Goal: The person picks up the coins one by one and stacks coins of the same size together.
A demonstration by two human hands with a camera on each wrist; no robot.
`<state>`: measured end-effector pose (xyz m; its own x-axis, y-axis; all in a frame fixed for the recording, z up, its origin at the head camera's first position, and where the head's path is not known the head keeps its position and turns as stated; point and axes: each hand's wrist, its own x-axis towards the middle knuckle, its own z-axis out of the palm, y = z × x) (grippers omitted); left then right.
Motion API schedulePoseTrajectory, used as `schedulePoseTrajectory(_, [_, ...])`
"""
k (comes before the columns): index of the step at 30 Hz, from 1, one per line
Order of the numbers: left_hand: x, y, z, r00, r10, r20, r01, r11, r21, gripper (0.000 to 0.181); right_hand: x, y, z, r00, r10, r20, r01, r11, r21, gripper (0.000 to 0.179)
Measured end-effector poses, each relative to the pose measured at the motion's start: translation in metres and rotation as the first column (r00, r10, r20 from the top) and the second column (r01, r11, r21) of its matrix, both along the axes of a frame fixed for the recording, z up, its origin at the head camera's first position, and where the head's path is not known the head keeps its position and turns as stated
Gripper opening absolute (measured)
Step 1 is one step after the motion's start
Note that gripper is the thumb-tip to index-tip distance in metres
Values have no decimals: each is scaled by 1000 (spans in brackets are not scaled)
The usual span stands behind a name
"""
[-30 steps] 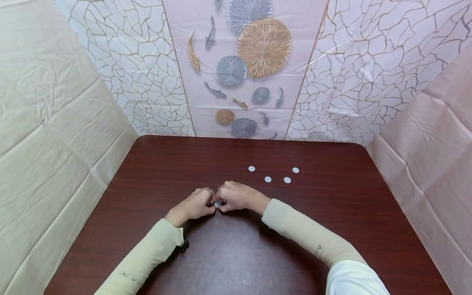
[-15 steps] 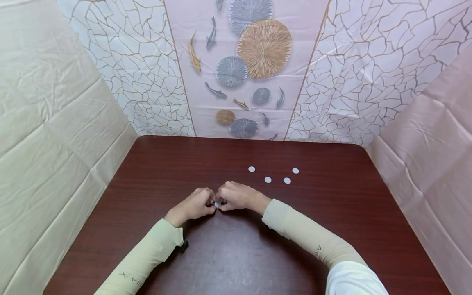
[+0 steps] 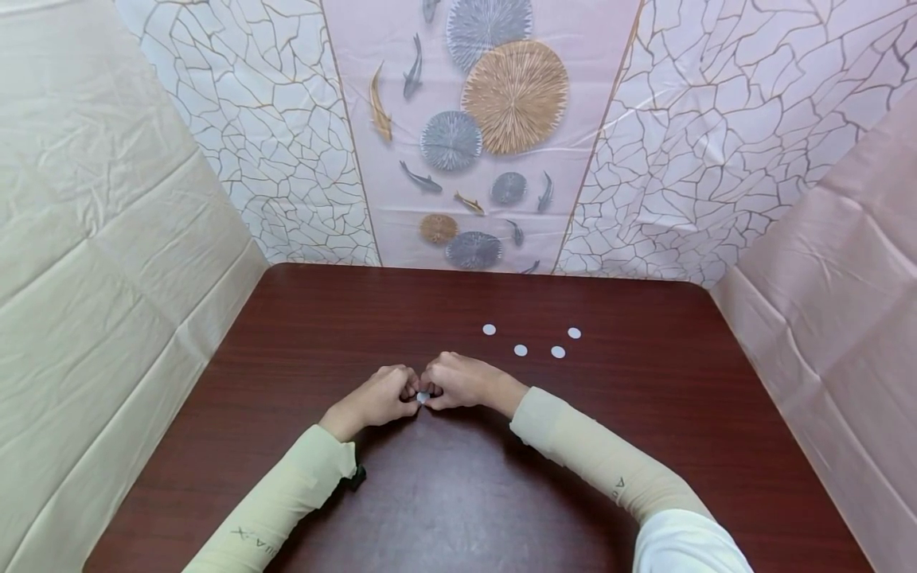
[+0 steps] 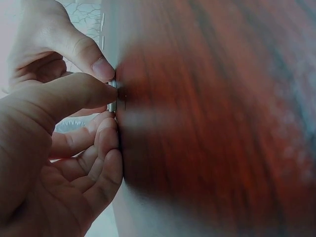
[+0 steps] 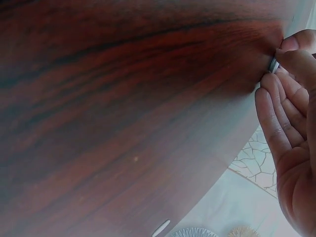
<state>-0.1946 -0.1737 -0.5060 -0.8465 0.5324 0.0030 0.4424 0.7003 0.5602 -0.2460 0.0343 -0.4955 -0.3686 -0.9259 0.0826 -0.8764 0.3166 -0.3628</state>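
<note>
A small round white disc (image 3: 423,397) lies at the tabletop between my two hands, its edge partly covered by fingertips. From the left, my left hand (image 3: 380,395) holds it with thumb and curled fingers. My right hand (image 3: 458,382) pinches it from the opposite side, the two hands almost touching. Seen edge-on in the left wrist view, the thin disc (image 4: 112,96) sits between the thumbs and fingers, low against the wood. Fingers of the right hand (image 5: 291,108) rest along the table surface in the right wrist view, with the disc (image 5: 272,64) at their tips.
Several more white discs (image 3: 520,350) lie flat on the dark red-brown table (image 3: 322,310), beyond and to the right of my hands. A patterned cloth (image 3: 458,199) hangs behind the table's far edge, and pale cloths (image 3: 107,278) flank both sides.
</note>
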Motion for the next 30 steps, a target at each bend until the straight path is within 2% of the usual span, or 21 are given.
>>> schedulePoseTrajectory(14, [0, 0, 4, 1000, -8, -1, 8, 1000, -9, 16, 2, 1, 4, 1000, -21, 6, 21, 1000, 11, 10])
schedulePoseTrajectory(20, [1, 1, 4, 1000, -4, -2, 4, 1000, -8, 15, 2, 3, 6, 998, -37, 54, 34, 998, 43, 13])
schedulePoseTrajectory(24, [1, 1, 3, 1000, 7, -1, -7, 1000, -3, 15, 1, 10, 10, 995, -58, 79, 53, 996, 65, 16])
schedulePoseTrajectory(30, [1, 2, 2, 999, 19, 26, -19, 1000, -9, 13, -6, 30, 22, 992, -117, 45, 114, 990, 78, 20])
